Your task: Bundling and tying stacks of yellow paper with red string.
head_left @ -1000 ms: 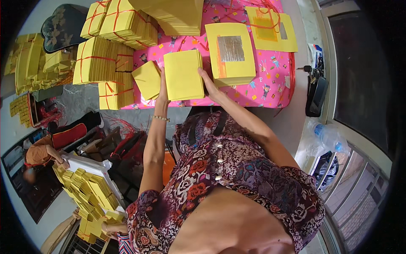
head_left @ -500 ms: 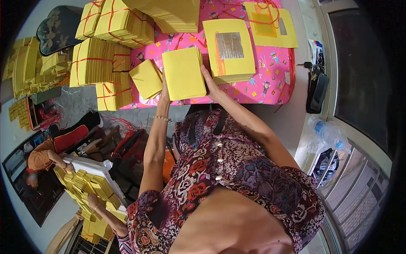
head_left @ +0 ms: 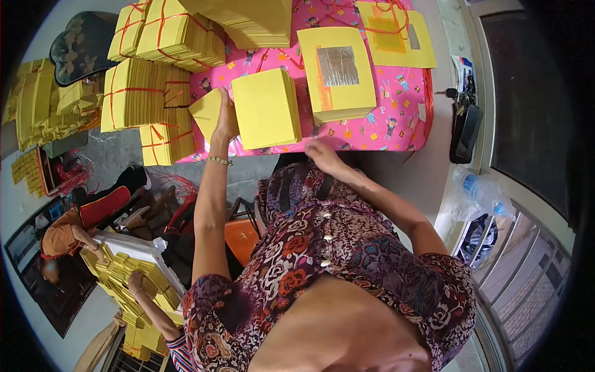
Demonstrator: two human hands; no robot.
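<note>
A stack of yellow paper sheets (head_left: 266,110) lies on the pink patterned tabletop in front of me. My left hand (head_left: 227,118) stands between this stack and a smaller yellow stack (head_left: 206,114), its fingers stretched out and pointing away from me. Whether its palm touches either stack, I cannot tell. My right hand (head_left: 322,156) is at the table's near edge, apart from the stack's lower right corner. Its fingers look bent and are smeared by motion, with nothing visible in them. Right of the main stack sits another yellow pile with a silver rectangle (head_left: 338,66) on its top sheet.
Yellow bundles tied with red string (head_left: 139,93) are piled at the table's left. A yellow sheet with red string (head_left: 403,37) lies far right. Keys and a black case (head_left: 466,133) rest on the right ledge. Two other people handle yellow bundles (head_left: 133,273) at lower left.
Both hands were pressed against the sides of the main stack. My right hand has drawn back toward me, off the stack; my left has shifted left, toward the smaller stack.
</note>
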